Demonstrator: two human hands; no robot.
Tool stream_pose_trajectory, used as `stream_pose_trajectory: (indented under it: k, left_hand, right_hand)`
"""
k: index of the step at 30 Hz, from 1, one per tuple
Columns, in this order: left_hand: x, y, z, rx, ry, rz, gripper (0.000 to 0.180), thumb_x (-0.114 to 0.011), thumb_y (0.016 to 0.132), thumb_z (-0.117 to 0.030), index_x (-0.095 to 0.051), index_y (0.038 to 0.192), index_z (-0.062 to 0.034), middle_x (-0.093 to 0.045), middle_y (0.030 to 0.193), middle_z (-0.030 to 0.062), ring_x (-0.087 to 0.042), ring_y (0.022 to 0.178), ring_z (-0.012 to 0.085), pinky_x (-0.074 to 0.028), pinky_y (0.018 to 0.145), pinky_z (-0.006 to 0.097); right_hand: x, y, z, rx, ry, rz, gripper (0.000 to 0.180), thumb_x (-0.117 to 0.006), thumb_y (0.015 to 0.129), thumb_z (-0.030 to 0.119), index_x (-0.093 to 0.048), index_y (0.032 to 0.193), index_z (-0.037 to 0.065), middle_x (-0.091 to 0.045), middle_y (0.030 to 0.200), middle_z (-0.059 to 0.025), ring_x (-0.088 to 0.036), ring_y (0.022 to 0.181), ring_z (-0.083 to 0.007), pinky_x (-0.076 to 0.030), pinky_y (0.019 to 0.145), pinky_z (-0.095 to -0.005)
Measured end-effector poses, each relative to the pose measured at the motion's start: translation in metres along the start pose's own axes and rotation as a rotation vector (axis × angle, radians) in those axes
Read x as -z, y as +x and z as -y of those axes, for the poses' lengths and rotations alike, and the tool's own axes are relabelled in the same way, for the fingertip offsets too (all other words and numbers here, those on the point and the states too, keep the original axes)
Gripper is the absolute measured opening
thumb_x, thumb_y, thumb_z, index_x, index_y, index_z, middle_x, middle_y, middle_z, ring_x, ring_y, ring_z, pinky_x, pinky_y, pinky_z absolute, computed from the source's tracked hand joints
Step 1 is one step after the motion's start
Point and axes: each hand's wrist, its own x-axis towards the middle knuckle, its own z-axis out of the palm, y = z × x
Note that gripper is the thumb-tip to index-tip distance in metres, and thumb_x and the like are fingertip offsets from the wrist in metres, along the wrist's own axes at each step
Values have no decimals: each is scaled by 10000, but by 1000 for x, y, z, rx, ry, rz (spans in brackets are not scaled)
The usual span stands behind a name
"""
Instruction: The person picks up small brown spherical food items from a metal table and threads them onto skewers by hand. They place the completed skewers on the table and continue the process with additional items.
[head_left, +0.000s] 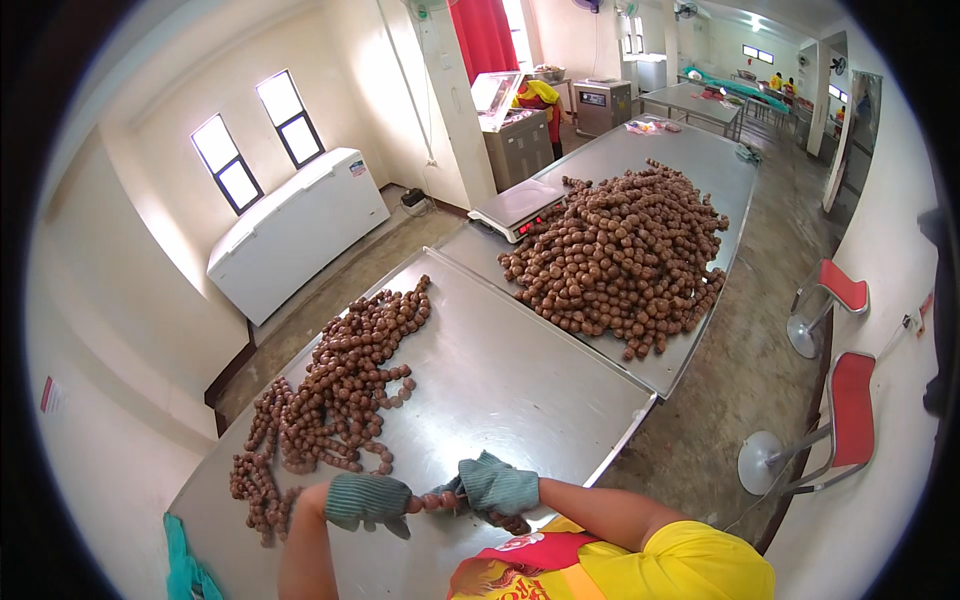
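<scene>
Both my hands wear grey-green knitted gloves. A short row of round brown sausage links (pixel 432 502) runs between them, just above the near part of the steel table (pixel 490 390). At its left end my left hand (pixel 367 501) is closed round the string, its fingers pointing down. My right hand (pixel 499 487) grips the other end, and more links (pixel 515 524) hang out below it, partly hidden by the glove. Left of my hands lies a long heap of linked sausages (pixel 335 390), some strands looping out onto the metal.
A bigger sausage pile (pixel 620 255) covers much of the farther table, beside a digital scale (pixel 517 207). Teal cloth (pixel 190 562) hangs at the near left corner. Red chairs (pixel 850 410) stand right; a white chest freezer (pixel 300 230) stands left. Another person (pixel 540 98) works behind.
</scene>
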Motion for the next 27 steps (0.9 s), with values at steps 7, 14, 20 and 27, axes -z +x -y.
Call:
stream_pose_trajectory:
  k: [7, 14, 20, 27]
  left_hand:
    - [24, 15, -60, 9, 145, -284, 379, -942, 1002, -20, -885, 1376, -33, -900, 1297, 87, -836, 1166, 206, -680, 1011, 376]
    - [7, 38, -77, -92, 583, -600, 239, -942, 956, -204, -839, 1130, -75, -762, 1003, 194, -752, 1009, 429, -595, 947, 549]
    - [-83, 45, -2, -95, 123, -969, 171, -848, 1102, -134, -905, 1250, -71, -853, 1013, 139, -814, 903, 302, -633, 859, 437]
    - [-147, 128, -7, -151, -900, -971, 439, -954, 1046, -167, -775, 1428, -45, -760, 1199, 80, -739, 1110, 206, -648, 1044, 441]
  right_hand:
    - [-32, 8, -4, 229, -215, -180, 321, -838, 1086, 338, -902, 1097, 23, -833, 885, -211, -855, 886, -413, -665, 832, -546]
    - [26, 12, 64, -309, -250, 191, 337, -761, 1179, 369, -910, 1145, 69, -817, 865, -179, -822, 825, -338, -656, 789, -478]
    - [34, -10, 68, -478, 768, -100, 397, -600, 1261, 543, -728, 1204, 171, -671, 790, -99, -597, 486, -306, -466, 458, -452]
    - [29, -2, 58, -134, -136, -395, 345, -700, 1178, 446, -692, 1258, 111, -727, 1024, -142, -725, 860, -338, -579, 735, -562]
